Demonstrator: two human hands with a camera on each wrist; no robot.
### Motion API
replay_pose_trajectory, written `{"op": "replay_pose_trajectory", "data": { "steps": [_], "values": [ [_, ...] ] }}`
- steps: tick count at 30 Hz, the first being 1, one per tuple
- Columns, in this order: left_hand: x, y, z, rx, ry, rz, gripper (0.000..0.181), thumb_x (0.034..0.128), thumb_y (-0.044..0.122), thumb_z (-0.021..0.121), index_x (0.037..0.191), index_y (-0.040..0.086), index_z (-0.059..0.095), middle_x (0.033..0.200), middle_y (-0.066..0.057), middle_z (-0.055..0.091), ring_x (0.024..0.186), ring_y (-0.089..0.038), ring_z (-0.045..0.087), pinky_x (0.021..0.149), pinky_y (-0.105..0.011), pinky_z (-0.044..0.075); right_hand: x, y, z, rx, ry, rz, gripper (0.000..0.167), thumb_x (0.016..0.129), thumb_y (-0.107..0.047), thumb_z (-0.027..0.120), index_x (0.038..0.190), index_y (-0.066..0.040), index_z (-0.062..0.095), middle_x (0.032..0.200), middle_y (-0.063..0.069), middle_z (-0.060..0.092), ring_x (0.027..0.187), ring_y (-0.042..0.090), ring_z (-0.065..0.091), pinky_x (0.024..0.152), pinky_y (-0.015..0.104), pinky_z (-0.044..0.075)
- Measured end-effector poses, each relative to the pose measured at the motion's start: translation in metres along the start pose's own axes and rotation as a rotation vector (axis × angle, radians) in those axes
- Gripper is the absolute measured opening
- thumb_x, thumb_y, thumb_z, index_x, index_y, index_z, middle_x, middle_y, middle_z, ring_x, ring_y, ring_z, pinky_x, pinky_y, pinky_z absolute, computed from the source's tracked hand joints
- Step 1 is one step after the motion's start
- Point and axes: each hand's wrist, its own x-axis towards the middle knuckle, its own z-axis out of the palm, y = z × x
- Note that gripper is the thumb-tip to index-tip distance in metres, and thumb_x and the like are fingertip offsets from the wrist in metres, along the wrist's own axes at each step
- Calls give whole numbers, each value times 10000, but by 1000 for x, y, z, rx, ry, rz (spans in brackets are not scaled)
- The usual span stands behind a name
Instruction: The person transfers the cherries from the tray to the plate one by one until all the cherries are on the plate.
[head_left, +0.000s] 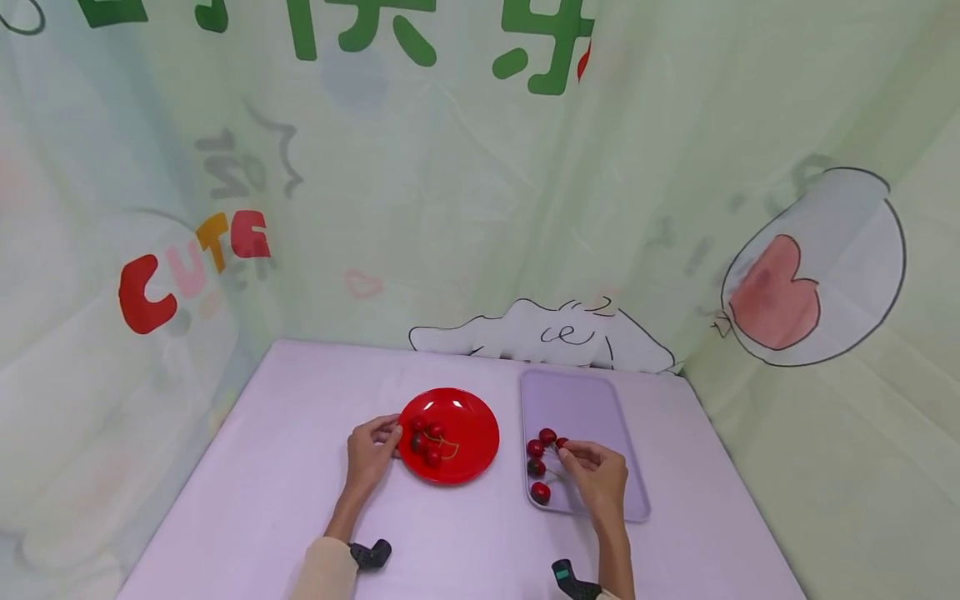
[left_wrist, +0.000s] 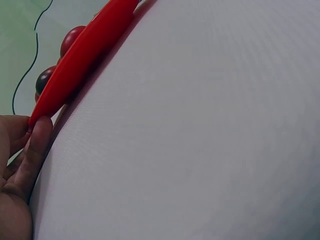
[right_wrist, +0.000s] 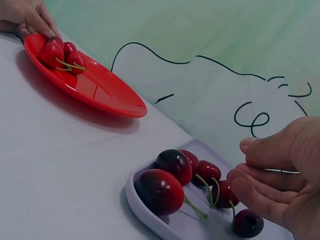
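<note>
A red plate (head_left: 472, 450) stands left of the middle of the table, with several cherries (head_left: 433, 457) grouped on its left part. At its left edge my left hand (head_left: 369, 454) pinches the rim between thumb and fingers, as the left wrist view also shows. Over the lavender tray (head_left: 577, 400) is my right hand (head_left: 600, 479). Its fingertips are beside several red and dark cherries (right_wrist: 160, 192) with green stems, lying along the tray's left side. In the right wrist view, a gap shows between thumb and fingers (right_wrist: 260, 192), with no cherry seen between them.
Both dishes rest on a pale table (head_left: 450, 542), the plate left of the tray. A pale green printed curtain (head_left: 450, 208) hangs behind the table and along its sides. Black wrist devices (head_left: 371, 554) are worn on both arms.
</note>
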Motion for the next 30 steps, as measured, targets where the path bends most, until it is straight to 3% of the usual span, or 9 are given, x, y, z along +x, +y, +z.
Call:
{"op": "replay_pose_trajectory", "data": {
  "steps": [5,12,17,22,30],
  "values": [
    [1,-2,-1,9,2,-5,282,1025,30,739,1303,-1,770,1094,-229,782,720,-62,718,619,-188,636,1,2,-2,-21,-14,18,226,975,-98,824,1160,33,813,1153,245,811,776,-59,712,744,73,582],
    [-1,-1,-2,9,-5,-7,282,1032,21,727,1308,-22,760,1096,-235,782,749,-147,750,624,-167,627,-4,4,-5,-64,-25,63,240,980,-105,817,1188,15,815,1213,234,805,786,-67,698,754,56,558],
    [0,-2,-2,18,-4,0,281,1030,16,725,1306,-23,761,1087,-240,781,722,-104,738,618,-173,628,-7,4,-6,-37,-22,64,247,967,-59,821,1193,38,806,1209,236,807,798,-84,713,778,35,557],
    [3,-5,-1,52,8,6,283,1028,42,742,1308,15,772,1071,-204,790,699,-52,717,629,-162,623,-7,2,-6,-15,-35,42,250,940,6,824,1181,68,798,1142,243,819,832,12,775,782,38,566],
    [2,0,0,27,-6,4,285,1032,33,732,1312,-7,763,1088,-230,783,707,-73,728,633,-160,623,-9,2,-7,-109,-64,-26,243,911,52,834,1153,51,812,1133,236,822,889,125,812,787,34,561]
  ]
}}
